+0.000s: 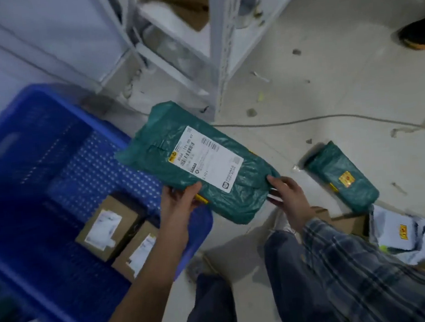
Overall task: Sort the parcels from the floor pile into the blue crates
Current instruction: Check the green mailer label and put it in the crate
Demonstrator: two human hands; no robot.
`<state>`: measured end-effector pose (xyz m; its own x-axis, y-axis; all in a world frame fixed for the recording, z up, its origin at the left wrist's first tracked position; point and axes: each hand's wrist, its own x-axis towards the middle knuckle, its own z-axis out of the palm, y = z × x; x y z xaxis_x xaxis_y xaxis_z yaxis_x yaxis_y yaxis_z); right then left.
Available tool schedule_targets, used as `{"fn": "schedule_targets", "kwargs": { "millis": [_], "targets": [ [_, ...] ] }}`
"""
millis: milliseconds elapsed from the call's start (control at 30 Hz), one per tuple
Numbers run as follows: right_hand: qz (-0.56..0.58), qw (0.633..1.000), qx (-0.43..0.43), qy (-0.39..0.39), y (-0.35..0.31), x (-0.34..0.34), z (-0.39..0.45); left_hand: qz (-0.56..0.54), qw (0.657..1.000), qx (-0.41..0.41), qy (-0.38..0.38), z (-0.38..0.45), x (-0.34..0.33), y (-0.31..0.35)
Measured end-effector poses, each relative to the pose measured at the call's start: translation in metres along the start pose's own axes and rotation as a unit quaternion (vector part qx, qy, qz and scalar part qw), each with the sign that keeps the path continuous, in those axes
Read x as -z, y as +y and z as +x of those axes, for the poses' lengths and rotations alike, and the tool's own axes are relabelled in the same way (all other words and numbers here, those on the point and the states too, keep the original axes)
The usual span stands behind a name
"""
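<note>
- The person's legs in dark trousers stand on the pale floor, and a plaid sleeve covers the right forearm.
- The left hand grips the near left corner of the green parcel: the thumb lies on top of the wrapping and the fingers are curled beneath it, out of sight.
- The right hand clasps the parcel's near right corner, its fingers closed over the green plastic.
- The green parcel is held in the air between both hands, label upward, tilted away from the person, its far left end above the rim of the blue crate.
- Inside the crate, near the left forearm, lie two brown boxes, side by side and touching, each with a white label.
- On the floor to the right lie a smaller green parcel with a yellow sticker and, nearer, white bags with yellow stickers over brown cardboard.
- Farther off, a thin cable runs across the floor, and white shelf legs stand beyond the parcel.
</note>
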<state>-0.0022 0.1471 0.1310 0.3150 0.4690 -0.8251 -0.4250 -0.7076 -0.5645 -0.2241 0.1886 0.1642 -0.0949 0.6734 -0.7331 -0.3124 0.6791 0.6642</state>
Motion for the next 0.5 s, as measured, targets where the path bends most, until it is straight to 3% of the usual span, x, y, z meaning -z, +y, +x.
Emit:
{"fn": "schedule_targets", "kwargs": {
  "millis": [67,200,300,400,500],
  "targets": [
    [-0.114,0.988,0.100,0.018,0.000,-0.037,-0.014,-0.001,1.000,-0.018,0.009,-0.001,0.049,0.020],
    [-0.265,0.929,0.259,-0.017,0.001,-0.116,-0.040,-0.033,0.997,-0.033,0.061,0.005,0.137,0.045],
    [-0.362,0.864,0.333,-0.105,0.014,-0.165,-0.046,-0.046,0.996,-0.017,0.080,0.017,0.187,0.046],
    [-0.495,0.778,0.304,-0.239,0.041,-0.209,-0.040,-0.040,0.996,0.014,0.082,0.030,0.217,0.033],
    [-0.575,0.742,0.209,-0.275,0.068,-0.235,-0.025,-0.065,0.993,0.048,0.084,0.049,0.231,0.009]
  ]
}}
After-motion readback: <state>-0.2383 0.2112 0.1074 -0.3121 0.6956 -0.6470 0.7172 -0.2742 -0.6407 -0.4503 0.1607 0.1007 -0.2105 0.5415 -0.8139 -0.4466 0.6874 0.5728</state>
